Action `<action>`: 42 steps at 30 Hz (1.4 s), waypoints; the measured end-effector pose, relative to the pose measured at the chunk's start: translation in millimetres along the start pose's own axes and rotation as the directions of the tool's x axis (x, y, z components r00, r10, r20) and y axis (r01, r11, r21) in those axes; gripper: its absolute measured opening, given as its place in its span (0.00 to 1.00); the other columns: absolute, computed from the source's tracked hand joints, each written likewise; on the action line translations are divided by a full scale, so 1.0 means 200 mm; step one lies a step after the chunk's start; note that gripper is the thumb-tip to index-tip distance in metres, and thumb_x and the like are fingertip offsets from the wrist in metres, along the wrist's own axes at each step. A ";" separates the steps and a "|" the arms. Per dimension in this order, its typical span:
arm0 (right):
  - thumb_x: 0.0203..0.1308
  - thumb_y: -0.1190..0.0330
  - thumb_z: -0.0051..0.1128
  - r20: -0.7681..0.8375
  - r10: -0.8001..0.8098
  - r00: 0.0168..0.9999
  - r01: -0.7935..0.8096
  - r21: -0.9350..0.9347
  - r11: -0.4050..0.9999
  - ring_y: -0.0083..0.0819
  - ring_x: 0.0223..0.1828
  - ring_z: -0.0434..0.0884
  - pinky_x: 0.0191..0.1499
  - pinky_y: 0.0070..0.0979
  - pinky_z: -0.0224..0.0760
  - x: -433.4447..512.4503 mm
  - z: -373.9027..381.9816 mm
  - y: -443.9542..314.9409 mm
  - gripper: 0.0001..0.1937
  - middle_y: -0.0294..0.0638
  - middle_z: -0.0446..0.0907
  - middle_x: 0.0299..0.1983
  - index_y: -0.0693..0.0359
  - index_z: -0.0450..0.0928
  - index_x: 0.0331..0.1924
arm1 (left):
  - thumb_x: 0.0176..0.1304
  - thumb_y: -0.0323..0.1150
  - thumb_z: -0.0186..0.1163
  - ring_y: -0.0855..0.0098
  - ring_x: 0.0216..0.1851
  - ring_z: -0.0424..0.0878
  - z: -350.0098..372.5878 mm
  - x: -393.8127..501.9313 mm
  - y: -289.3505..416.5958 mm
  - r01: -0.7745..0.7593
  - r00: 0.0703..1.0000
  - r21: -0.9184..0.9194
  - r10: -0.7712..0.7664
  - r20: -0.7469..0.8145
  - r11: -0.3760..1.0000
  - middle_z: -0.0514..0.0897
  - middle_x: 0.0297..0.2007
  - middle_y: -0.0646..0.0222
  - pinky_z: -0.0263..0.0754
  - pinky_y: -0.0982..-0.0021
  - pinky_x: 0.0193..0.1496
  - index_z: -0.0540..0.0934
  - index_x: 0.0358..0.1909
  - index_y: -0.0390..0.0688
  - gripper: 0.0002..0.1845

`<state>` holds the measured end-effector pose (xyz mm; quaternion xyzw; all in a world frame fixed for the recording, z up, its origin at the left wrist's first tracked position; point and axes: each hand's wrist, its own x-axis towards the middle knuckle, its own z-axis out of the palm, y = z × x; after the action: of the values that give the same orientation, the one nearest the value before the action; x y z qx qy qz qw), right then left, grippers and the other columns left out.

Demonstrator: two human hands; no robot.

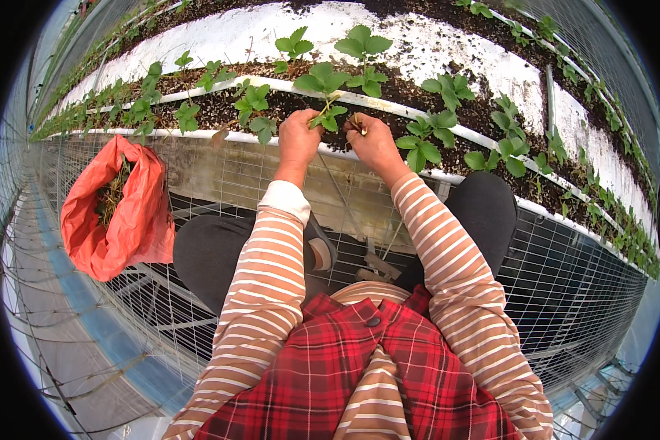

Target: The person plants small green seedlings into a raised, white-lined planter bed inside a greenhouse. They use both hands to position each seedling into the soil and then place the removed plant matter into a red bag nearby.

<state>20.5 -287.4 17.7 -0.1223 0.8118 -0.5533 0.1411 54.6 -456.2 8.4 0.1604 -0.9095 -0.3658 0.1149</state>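
My left hand [298, 138] pinches the stems of a young strawberry plant [323, 80], whose green leaves spread above and beside my fingertips. Just right of it, my right hand [376, 142] has its fingers closed on a small piece of pale and brown plant stem [358, 125]; most of that piece is hidden by the fingers. Both hands are at the near edge of a planting trough filled with dark soil [338, 144]. A white pipe [382, 104] runs along the trough behind my hands.
An orange-red plastic bag [149, 220] with dry plant scraps [110, 201] inside stands open at the left. More strawberry plants [421, 151] line the row on both sides. Wire mesh [225, 165] fronts the trough. Beyond lies a white sheet [225, 38] strewn with soil crumbs.
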 end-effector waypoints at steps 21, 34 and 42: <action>0.53 0.65 0.63 -0.234 -0.157 0.959 0.034 -0.455 0.890 0.49 0.36 0.80 0.38 0.41 0.74 0.05 0.25 -0.07 0.10 0.44 0.79 0.35 0.57 0.79 0.39 | 0.50 0.33 0.65 0.53 0.38 0.79 0.05 0.03 0.02 0.081 0.988 0.181 -0.055 -0.145 0.980 0.79 0.37 0.60 0.74 0.52 0.39 0.79 0.32 0.44 0.08; 0.53 0.68 0.65 -0.263 0.018 0.965 -0.028 -0.033 0.999 0.35 0.27 0.78 0.37 0.30 0.72 0.06 0.14 -0.01 0.10 0.46 0.81 0.26 0.67 0.79 0.34 | 0.61 0.34 0.61 0.53 0.37 0.79 -0.10 0.04 -0.09 0.195 0.947 -0.167 -0.230 -0.225 0.966 0.79 0.35 0.58 0.73 0.55 0.42 0.78 0.33 0.41 0.07; 0.64 0.69 0.59 0.029 0.276 0.961 -0.240 0.581 0.777 0.13 0.16 0.64 0.17 0.15 0.54 -0.20 0.07 -0.11 0.04 0.26 0.72 0.21 0.58 0.77 0.34 | 0.63 0.33 0.59 0.47 0.37 0.79 -0.23 -0.01 -0.05 0.215 0.944 -0.185 -0.253 -0.212 0.959 0.82 0.31 0.51 0.71 0.51 0.43 0.75 0.34 0.38 0.08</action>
<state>63.3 -292.9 37.1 0.0550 0.6173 -0.7526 0.2224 74.4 -491.3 34.2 0.2997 -0.8320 -0.4269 0.1889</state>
